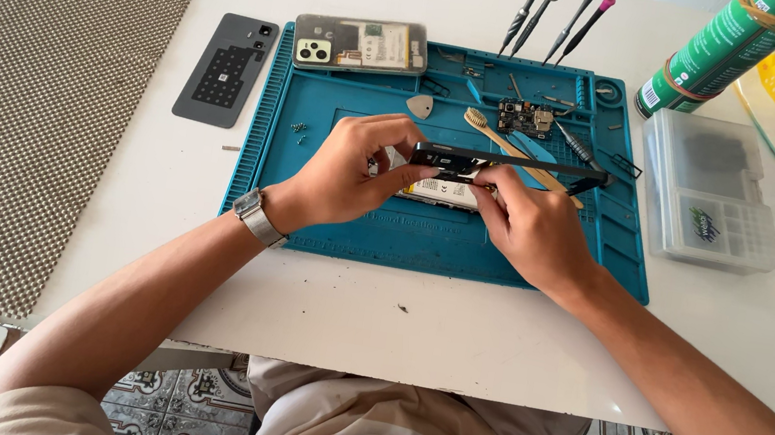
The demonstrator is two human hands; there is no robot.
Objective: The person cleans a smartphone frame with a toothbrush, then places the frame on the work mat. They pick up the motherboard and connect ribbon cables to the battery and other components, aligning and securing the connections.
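Both my hands hold a black phone frame [526,164] edge-on above the blue repair mat [346,227]. My left hand [348,177], with a metal watch at the wrist, grips the frame's left end between thumb and fingers. My right hand [527,229] pinches the frame from below near its middle. Under the frame a white-labelled battery part [436,192] lies on the mat, partly hidden by my fingers.
On the mat lie a circuit board [526,118], a wooden toothbrush [490,133], a grey pick [419,106] and small screws. An opened phone [361,45], a grey back cover [226,69], several screwdrivers [557,14], a green can [719,52], a clear parts box [709,192] and a woven mat [42,88] surround it.
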